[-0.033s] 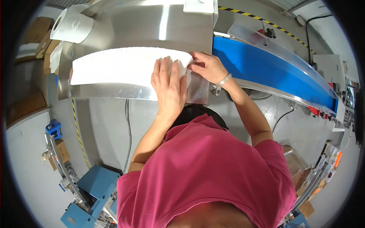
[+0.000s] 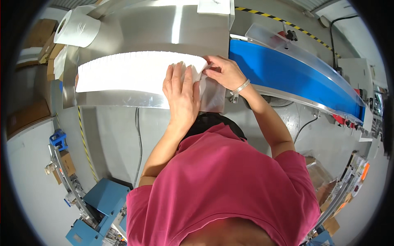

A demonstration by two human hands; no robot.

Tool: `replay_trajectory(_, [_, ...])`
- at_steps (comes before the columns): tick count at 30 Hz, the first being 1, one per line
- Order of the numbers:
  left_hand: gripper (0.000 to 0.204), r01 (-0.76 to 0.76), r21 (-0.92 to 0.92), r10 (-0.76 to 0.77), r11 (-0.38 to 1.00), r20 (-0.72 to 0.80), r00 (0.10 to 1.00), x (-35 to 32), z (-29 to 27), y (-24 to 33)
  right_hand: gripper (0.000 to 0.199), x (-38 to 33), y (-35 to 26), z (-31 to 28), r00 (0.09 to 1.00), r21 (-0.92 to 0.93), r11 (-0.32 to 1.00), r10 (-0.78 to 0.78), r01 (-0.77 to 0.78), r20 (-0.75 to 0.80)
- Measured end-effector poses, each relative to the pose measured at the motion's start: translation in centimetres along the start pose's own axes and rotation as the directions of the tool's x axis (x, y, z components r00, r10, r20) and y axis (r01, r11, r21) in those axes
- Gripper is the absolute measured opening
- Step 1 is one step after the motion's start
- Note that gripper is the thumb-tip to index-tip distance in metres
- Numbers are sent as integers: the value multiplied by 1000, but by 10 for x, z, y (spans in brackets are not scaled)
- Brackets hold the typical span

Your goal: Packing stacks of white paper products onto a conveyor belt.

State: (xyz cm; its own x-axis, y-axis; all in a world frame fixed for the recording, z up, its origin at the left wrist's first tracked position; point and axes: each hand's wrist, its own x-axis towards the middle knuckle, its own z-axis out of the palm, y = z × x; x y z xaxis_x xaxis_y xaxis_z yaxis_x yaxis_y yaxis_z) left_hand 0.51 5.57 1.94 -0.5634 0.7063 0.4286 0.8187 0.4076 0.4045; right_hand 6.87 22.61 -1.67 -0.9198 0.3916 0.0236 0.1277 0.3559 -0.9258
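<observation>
A long row of thin white folded sheets (image 2: 123, 74), packed closely side by side, lies on the metal table (image 2: 135, 37). Their exact kind I cannot make out. My left hand (image 2: 181, 92) rests on the right part of the row, its fingers stretched out over the sheets. At the row's right end, my right hand (image 2: 225, 73) pinches the edge of the end sheets between thumb and fingers. How many sheets it grips is hidden.
A large white roll (image 2: 78, 26) stands at the table's far left. To the right of the table runs a blue conveyor belt (image 2: 287, 74) with a clear guard (image 2: 303, 55) along its far side. A black cable (image 2: 138, 143) hangs down in front of the table.
</observation>
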Motion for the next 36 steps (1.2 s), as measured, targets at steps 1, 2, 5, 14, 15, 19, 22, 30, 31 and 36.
replay_trajectory(1, [47,-1,0,1,1000,3,1000,0,0,1,43,0,0,0,1000,27,1000,1,-1,-5])
replay_trajectory(2, [43,17,2,-17,1000,-22,1000,0,-1,2,43,-1,-1,-1,1000,28,1000,3,-3,-6])
replay_trajectory(5, [37,32,0,-32,999,-47,998,-1,-1,3,43,-4,-3,-6,1000,31,1000,7,-6,-31])
replay_trajectory(14, [26,0,-13,0,1000,-5,1000,5,-10,4,37,6,6,-23,963,52,984,-179,171,203])
replay_trajectory(15, [28,3,-25,-3,1000,-12,1000,6,-11,5,37,3,10,-23,965,46,984,-176,170,195])
replay_trajectory(19, [32,42,66,-37,997,-75,997,5,-8,-5,30,-13,44,-41,985,224,966,149,-126,-87])
replay_trajectory(22, [32,84,-9,-85,996,-89,992,6,-4,-8,43,-28,108,-82,776,-53,910,319,-412,-543])
replay_trajectory(30, [32,45,-11,-46,999,-74,996,1,-4,-12,56,-45,63,-108,799,-662,631,-109,-404,-591])
replay_trajectory(31, [31,50,-28,-52,998,-63,997,1,-6,-11,57,-38,44,-98,918,-474,864,-36,-171,-395])
replay_trajectory(36, [28,18,-38,-18,999,2,1000,8,-12,-8,47,6,-3,-26,961,-76,983,-146,168,233])
